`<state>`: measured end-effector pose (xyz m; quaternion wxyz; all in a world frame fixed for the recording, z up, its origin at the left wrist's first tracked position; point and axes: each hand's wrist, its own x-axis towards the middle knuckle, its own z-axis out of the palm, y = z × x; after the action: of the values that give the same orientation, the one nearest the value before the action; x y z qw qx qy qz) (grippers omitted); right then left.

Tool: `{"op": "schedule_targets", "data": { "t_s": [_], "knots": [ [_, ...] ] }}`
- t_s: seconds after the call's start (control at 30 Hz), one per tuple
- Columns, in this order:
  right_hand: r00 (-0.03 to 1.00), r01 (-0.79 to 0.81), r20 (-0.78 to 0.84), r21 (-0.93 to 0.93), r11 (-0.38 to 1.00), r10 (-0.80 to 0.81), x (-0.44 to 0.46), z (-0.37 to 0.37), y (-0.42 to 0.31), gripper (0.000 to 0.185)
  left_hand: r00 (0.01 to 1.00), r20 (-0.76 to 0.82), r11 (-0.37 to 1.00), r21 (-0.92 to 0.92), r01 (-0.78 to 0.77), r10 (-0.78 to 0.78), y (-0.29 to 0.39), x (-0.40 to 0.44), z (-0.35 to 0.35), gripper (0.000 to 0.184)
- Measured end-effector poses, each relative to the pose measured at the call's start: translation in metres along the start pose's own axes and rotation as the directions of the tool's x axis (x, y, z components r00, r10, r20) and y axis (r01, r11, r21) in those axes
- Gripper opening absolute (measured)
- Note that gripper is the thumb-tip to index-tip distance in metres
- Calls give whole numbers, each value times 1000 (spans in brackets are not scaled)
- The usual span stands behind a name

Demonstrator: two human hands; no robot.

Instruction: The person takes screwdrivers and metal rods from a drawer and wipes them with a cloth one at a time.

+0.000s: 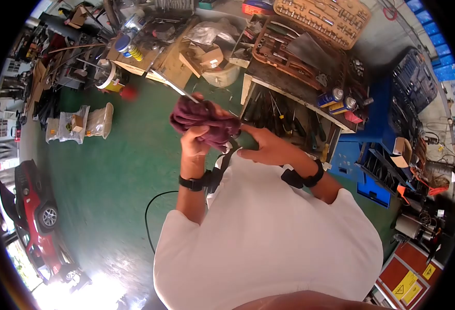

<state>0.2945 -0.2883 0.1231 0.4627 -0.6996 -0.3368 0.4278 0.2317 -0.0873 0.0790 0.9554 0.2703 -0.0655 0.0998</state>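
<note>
My left hand (195,140) is closed around a bunched maroon cloth (214,124), its thumb lying across the near side and fingertips showing at the far side. A thin metal rod (178,89) sticks out of the cloth toward the upper left; its other end is hidden in the folds. My right hand (269,147) is close to my body at the cloth's right edge. Its thumb and index finger are spread apart, and the index fingertip meets or nearly meets the cloth. Black straps circle both forearms.
Ahead, a workbench (284,77) carries an open socket set (323,18) and spray cans (331,97). Below its top, an open drawer (284,113) holds screwdrivers. A wooden table (170,67) and bucket (111,77) stand further left. A red car (34,217) is parked at the left.
</note>
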Motion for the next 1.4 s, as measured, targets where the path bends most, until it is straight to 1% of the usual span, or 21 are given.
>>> {"op": "schedule_targets", "data": {
  "t_s": [0.17, 0.23, 0.3, 0.37, 0.43, 0.5, 0.53, 0.57, 0.63, 0.67, 0.73, 0.83, 0.9, 0.97, 1.1, 1.17, 1.2, 1.23, 1.3, 1.37, 1.4],
  "knots": [
    [999, -23, -26, 172, 985, 28, -3, 1, 5, 60, 999, 16, 998, 45, 49, -50, -15, -8, 9, 70],
    [996, -5, -88, 238, 971, 26, -3, -2, 9, 62, 972, -217, 969, 210, 134, -87, -34, -23, 4, 65],
    [972, 99, -229, 216, 971, -48, 2, -2, 32, 67, 955, -263, 960, 204, 193, -136, -48, -34, 5, 62],
    [979, 95, -196, 164, 982, -61, 2, 0, 49, 71, 928, -319, 947, 190, 260, -191, -55, -40, 6, 59],
    [937, 276, -220, -11, 961, -272, -7, 7, 53, 68, 972, -180, 971, 156, 183, -154, -63, -35, 10, 57],
    [988, 134, -88, 124, 983, -124, -17, -1, 48, 69, 974, -224, 969, 225, 98, -46, -70, -33, 14, 55],
    [999, -6, 52, 215, 977, -5, -17, -8, 48, 72, 962, -274, 991, 131, 35, 3, -69, -32, 15, 55],
    [998, -11, 61, 224, 975, -2, -18, -15, 54, 72, 943, -328, 998, 42, -39, 51, -69, -33, 15, 56],
    [989, -74, 140, 762, 643, -52, -25, -32, 68, 90, 936, -343, 996, -20, -88, 76, -66, -39, 12, 56],
    [987, -85, 152, 766, 637, -51, -31, -39, 69, 90, 932, -347, 987, -85, -138, 100, -67, -42, 11, 55],
    [972, -48, 81, 987, 153, -220, -44, -53, 63, 107, 928, -360, 984, -109, -144, 96, -71, -54, 13, 55],
    [932, -49, 57, 998, 32, -357, -52, -55, 72, 108, 922, -382, 988, -102, -115, 68, -86, -73, 16, 56],
    [942, -61, 69, 998, 34, -329, -58, -54, 71, 108, 934, -357, 998, -51, -49, 27, -95, -83, 20, 59],
    [960, -60, 36, 995, -81, -277, -64, -51, 68, 110, 940, -341, 999, -39, 3, -16, -101, -86, 33, 65],
    [950, 13, -29, 998, -53, -311, -79, -43, 66, 102, 973, -227, 999, -12, 44, -46, -105, -81, 47, 59],
    [977, 169, -110, 923, 346, -185, -81, -35, 76, 86, 972, -139, 979, 49, 197, -189, -102, -83, 45, 69],
    [958, 282, -197, 766, 578, -208, -81, -32, 79, 62, 964, -113, 966, 70, 250, -242, -101, -86, 44, 72],
    [953, 301, -218, 758, 579, -211, -86, -28, 78, 62, 952, -87, 949, 94, 301, -294, -100, -88, 42, 75],
    [966, 201, -234, 401, 894, -111, -99, -16, 68, 47, 875, 22, 872, 101, 480, -484, -102, -96, 40, 72],
    [960, 223, -260, 500, 837, -101, -107, 2, 68, 40, 844, 29, 841, 109, 530, -535, -103, -107, 40, 68],
    [957, 221, -278, 523, 823, -80, -110, 12, 67, 40, 827, 129, 837, 103, 537, -547, -105, -112, 34, 65]
  ]
}}
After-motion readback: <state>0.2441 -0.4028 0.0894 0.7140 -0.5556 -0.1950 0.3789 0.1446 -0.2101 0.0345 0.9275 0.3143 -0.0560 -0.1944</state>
